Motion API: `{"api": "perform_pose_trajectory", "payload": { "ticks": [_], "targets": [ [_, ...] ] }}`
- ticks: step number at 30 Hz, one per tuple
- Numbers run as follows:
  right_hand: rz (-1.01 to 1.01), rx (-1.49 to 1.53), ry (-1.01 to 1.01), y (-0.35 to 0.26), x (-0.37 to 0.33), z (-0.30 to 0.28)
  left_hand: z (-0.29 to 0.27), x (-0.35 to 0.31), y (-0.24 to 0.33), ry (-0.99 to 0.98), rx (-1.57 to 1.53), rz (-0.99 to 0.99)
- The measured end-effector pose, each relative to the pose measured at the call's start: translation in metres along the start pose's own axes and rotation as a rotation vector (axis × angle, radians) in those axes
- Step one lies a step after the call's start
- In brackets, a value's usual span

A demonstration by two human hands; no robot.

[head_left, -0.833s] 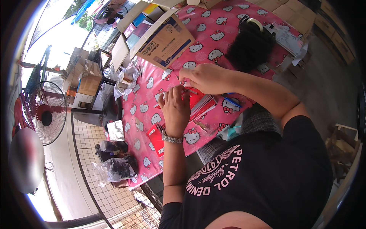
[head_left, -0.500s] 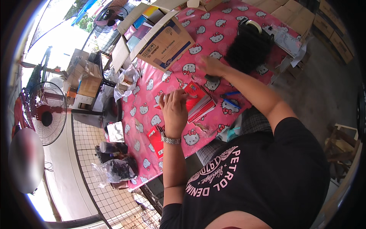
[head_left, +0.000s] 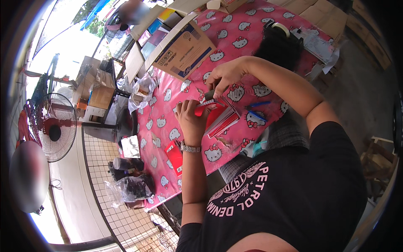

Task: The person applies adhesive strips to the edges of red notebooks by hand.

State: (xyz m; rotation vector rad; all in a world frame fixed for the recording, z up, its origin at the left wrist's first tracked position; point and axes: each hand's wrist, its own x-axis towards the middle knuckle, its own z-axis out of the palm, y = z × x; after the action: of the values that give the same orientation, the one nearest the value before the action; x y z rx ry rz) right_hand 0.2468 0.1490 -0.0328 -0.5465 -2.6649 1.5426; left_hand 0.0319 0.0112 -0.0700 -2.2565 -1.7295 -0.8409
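My left hand (head_left: pixel 192 119) is closed on the edge of a red booklet (head_left: pixel 201 111), holding it raised over a stack of red-and-white booklets (head_left: pixel 225 122). My right hand (head_left: pixel 227 76) grips a dark stapler-like tool (head_left: pixel 208 95), whose end meets the upper edge of that booklet. The fingers hide part of the tool, so I cannot tell whether its jaws are closed. Another red booklet (head_left: pixel 174 157) lies on the table beside my left wrist. To the right of the stack lie slim blue items (head_left: pixel 257 112), perhaps pens.
An open cardboard box (head_left: pixel 184 52) with colourful contents stands at the back of the pink patterned table (head_left: pixel 166 166). Black fuzzy material (head_left: pixel 279 52), a tape roll (head_left: pixel 280 28) and a spiral notebook (head_left: pixel 317 46) lie far right. A plastic-wrapped bundle (head_left: pixel 133 187) sits near left; a fan (head_left: pixel 53 130) stands beyond.
My right hand has moved left from the open table to the booklet, bringing the dark tool to its edge. My left hand now holds the booklet lifted and tilted.
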Motion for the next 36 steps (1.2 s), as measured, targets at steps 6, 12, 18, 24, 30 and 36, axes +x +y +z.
{"api": "perform_pose_trajectory", "payload": {
  "ticks": [6, 12, 18, 24, 30, 36],
  "targets": [
    [-0.126, 0.473, 0.088, 0.006, -0.003, 0.004, -0.01, 0.013, 0.008, -0.027, -0.099, 0.009],
    [-0.029, -0.035, 0.083, -0.011, 0.01, -0.004, -0.016, -0.009, -0.031, -0.031, -0.226, -0.106],
    [-0.258, 0.668, 0.095, 0.013, 0.028, 0.003, -0.019, -0.002, -0.021, -0.094, -0.313, -0.221],
    [0.025, 0.597, 0.088, -0.007, 0.033, 0.007, -0.011, -0.012, -0.038, 0.038, -0.127, -0.018],
    [-0.346, 0.663, 0.003, -0.002, 0.031, 0.005, -0.016, -0.007, -0.035, -0.038, -0.332, -0.087],
    [-0.359, 0.993, 0.004, 0.007, 0.041, 0.007, -0.03, -0.005, -0.026, -0.106, -0.393, -0.183]
  ]
}}
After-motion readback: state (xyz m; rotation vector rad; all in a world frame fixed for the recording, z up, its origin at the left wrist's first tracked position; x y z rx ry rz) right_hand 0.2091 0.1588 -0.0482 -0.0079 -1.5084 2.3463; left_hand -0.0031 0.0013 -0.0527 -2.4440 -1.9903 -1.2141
